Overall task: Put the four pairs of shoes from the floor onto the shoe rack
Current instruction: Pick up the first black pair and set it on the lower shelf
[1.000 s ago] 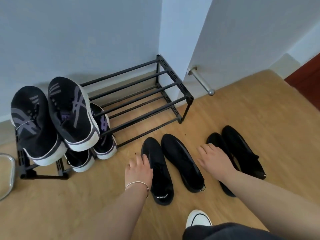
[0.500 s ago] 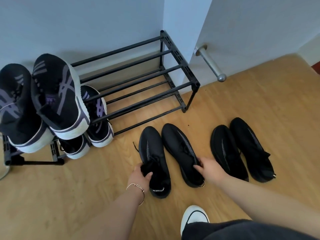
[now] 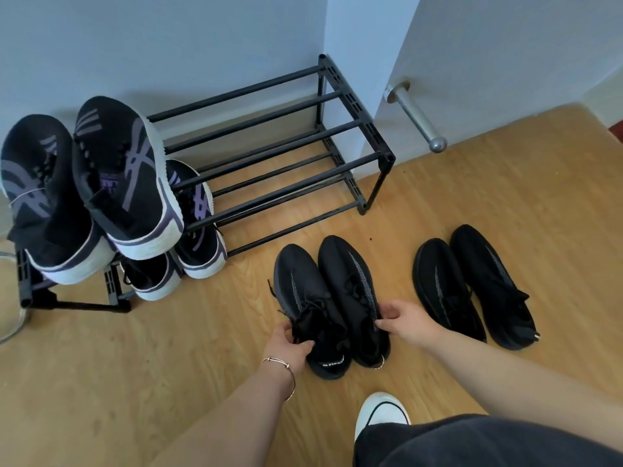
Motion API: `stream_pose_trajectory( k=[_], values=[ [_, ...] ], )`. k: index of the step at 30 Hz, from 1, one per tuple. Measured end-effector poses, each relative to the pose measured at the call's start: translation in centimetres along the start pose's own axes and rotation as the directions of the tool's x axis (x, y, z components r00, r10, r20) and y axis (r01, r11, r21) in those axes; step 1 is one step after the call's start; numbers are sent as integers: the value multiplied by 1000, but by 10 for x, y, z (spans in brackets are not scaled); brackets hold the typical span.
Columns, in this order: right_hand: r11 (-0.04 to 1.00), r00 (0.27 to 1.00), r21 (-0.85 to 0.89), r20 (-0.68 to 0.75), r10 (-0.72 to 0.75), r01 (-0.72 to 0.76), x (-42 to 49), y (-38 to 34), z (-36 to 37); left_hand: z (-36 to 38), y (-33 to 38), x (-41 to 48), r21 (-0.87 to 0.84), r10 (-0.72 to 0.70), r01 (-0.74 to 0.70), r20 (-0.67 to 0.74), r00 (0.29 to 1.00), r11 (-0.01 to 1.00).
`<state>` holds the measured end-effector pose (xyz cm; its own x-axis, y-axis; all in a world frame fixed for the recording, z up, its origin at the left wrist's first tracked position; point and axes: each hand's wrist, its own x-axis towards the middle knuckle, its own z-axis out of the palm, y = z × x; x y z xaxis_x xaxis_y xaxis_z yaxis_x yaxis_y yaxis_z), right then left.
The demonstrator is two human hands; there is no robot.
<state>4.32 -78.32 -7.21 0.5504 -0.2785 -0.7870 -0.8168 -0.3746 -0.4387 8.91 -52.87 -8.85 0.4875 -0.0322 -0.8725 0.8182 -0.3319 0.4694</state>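
A black two-tier shoe rack (image 3: 354, 156) stands against the wall. On its left end, a pair of black-and-purple sneakers (image 3: 124, 176) rests on the top tier and another such pair (image 3: 199, 227) sits on the lower tier. Two pairs of plain black sneakers lie on the wooden floor. My left hand (image 3: 286, 345) grips the collar of the left shoe (image 3: 303, 294) of the nearer pair. My right hand (image 3: 404, 321) holds the collar of its mate (image 3: 350, 284). The second black pair (image 3: 472, 284) lies untouched to the right.
A metal door stopper (image 3: 418, 116) juts from the white door right of the rack. A glass or clear rim (image 3: 10, 318) shows at the far left edge. My white shoe toe (image 3: 381, 412) and dark-clothed knee are at the bottom.
Both hands moved back from the toes to the heels of the nearer black pair and closed on the collars. The view shifted closer and lower.
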Motion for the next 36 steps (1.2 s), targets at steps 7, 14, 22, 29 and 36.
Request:
stream_pose_trajectory(
  k=[7, 14, 22, 29, 36],
  values=[
    [981, 1000, 192, 13, 0, -3, -23, 1, 11, -23, 4, -14, -5, 19, -18, 18, 1000, 1000],
    [965, 997, 254, -21, -68, 71, -45, -19, 11, -46, 27, -30, -41, 50, -48, 48, 998, 998],
    [960, 986, 224, -39, -164, 168, -34, -85, -21, -64, 86, -24, -81, 154, -149, 67, 986, 986],
    [956, 964, 125, -24, -266, 267, 11, -149, -42, -76, 131, 4, -87, 203, -202, 1, 979, 975],
    [941, 948, 117, -25, -318, 319, 65, -188, -51, -74, 161, 39, -118, 206, -214, -83, 975, 970]
  ],
)
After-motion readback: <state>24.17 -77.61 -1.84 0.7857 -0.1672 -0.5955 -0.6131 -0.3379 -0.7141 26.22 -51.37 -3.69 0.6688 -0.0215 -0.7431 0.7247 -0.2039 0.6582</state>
